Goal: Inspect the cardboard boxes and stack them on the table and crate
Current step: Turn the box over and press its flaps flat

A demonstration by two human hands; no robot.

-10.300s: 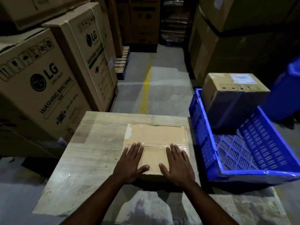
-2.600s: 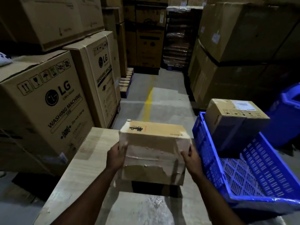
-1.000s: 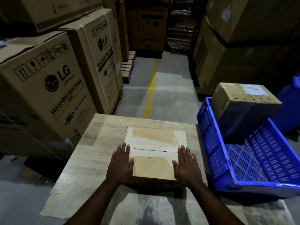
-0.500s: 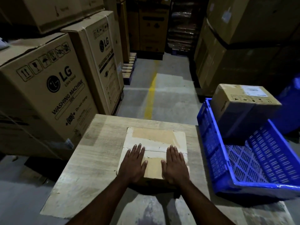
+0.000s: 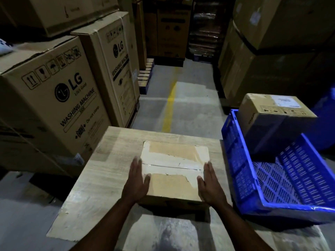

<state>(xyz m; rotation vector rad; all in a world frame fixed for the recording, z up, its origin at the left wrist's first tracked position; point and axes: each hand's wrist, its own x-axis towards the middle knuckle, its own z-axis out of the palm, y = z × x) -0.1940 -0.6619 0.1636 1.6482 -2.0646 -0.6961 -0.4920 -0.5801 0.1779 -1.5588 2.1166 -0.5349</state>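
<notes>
A flat cardboard box (image 5: 174, 171) with torn white paper and clear tape on top lies on the wooden table (image 5: 108, 174). My left hand (image 5: 136, 180) presses against its left side with straight fingers, thumb on the top. My right hand (image 5: 208, 183) lies the same way against the right side. A second, taller cardboard box (image 5: 272, 115) with a white label stands in the far end of the blue plastic crate (image 5: 272, 192) to the right of the table.
Large LG washing machine cartons (image 5: 54, 98) are stacked on the left, close to the table. More big cartons (image 5: 272, 51) fill the right side. A concrete aisle with a yellow line (image 5: 170, 105) runs ahead. A blue bin (image 5: 326, 109) stands at far right.
Half a second ago both palms lay flat on the box's top near its middle. They have since slid apart to the box's left and right sides. The box has stayed put.
</notes>
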